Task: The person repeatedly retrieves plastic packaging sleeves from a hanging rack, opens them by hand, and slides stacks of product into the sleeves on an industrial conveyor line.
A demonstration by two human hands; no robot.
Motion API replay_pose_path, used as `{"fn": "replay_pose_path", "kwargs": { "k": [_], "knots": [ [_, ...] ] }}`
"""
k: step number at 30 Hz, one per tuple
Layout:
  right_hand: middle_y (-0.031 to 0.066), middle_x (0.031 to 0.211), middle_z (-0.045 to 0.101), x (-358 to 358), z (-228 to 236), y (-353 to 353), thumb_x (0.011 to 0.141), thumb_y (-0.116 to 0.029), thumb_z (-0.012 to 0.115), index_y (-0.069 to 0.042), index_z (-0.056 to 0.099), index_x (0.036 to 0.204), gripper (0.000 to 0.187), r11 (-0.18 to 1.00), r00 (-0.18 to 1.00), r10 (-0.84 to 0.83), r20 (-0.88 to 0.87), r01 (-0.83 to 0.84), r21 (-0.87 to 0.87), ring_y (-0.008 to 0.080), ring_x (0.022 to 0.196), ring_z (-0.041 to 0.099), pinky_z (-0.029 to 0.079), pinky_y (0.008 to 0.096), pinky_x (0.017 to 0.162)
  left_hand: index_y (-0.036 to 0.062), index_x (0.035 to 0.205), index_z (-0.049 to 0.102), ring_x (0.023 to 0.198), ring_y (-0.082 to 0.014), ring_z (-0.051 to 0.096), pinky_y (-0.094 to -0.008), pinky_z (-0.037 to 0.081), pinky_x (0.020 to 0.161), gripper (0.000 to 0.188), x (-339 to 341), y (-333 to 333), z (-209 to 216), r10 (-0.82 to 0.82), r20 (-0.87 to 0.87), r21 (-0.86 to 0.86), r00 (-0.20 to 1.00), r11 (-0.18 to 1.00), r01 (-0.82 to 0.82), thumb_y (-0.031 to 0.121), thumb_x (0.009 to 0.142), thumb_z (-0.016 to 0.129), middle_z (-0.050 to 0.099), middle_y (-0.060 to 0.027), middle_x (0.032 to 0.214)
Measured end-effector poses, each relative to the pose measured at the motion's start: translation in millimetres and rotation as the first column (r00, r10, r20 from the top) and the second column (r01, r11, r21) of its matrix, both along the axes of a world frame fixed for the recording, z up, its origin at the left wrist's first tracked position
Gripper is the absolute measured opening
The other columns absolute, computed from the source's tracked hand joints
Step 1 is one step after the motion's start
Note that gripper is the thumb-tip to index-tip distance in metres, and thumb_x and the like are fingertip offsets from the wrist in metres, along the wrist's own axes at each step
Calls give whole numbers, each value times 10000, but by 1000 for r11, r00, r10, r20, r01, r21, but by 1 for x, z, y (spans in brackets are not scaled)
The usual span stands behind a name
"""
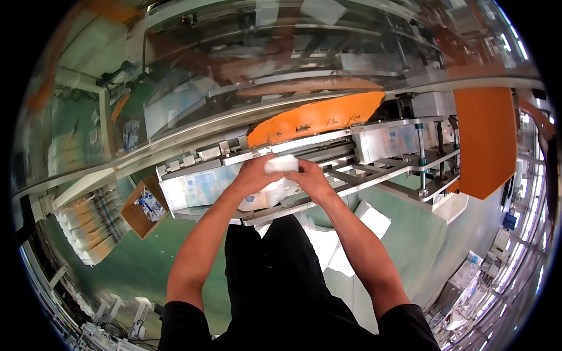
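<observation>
Both my hands meet over the middle of a metal conveyor frame (pixel 345 191). A small white, soft-looking folded pad (pixel 281 164) is held between them; its exact kind is not clear. My left hand (pixel 253 177) grips its left side with curled fingers. On its right side, my right hand (pixel 311 179) pinches it between thumb and fingers. Just beneath the hands lies a white plastic-looking bundle (pixel 272 195), partly hidden by my left hand. Left of it on the conveyor rests a white and pale blue printed package (pixel 196 188).
An orange panel (pixel 316 121) with dark marks rises behind the rail. More printed packages (pixel 386 143) sit further right, near an orange cover (pixel 485 140). A cardboard box (pixel 140 225) and stacked packages (pixel 91 225) stand left. White sheets (pixel 366 225) lie lower right of the conveyor.
</observation>
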State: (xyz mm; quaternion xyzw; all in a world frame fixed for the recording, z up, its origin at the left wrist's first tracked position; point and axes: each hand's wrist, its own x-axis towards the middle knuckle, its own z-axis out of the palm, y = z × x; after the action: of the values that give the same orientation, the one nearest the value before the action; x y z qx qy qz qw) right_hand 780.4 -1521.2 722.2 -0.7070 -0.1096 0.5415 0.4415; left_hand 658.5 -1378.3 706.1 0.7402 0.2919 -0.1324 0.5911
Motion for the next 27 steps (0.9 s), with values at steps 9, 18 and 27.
{"fn": "replay_pose_path", "kwargs": {
  "k": [9,18,27],
  "knots": [
    [78,918,627,7,-6,-1,778,-70,613,54,593,1022,274,998,998,67,-16,-67,-10,127,801,564,458,265,714,16,1287,453,1029,-249,580,-331,449,884,584,-5,3,-9,16,52,-129,999,992,-9,321,820,628,570,-164,1181],
    [137,917,641,-2,-5,9,762,-161,607,67,579,1014,340,994,979,102,178,-92,-62,196,833,601,462,301,762,50,1353,388,1182,-250,452,-314,364,978,596,-10,-1,-16,132,-47,-246,990,959,-139,297,847,584,397,-153,1354],
    [279,933,616,-4,-8,9,720,-247,594,83,565,992,429,974,870,223,439,-183,-132,402,911,587,462,408,812,39,1283,457,1116,-217,505,-312,393,942,500,-4,6,5,72,-17,-242,997,967,-74,247,847,585,511,-123,1233]
  ]
}}
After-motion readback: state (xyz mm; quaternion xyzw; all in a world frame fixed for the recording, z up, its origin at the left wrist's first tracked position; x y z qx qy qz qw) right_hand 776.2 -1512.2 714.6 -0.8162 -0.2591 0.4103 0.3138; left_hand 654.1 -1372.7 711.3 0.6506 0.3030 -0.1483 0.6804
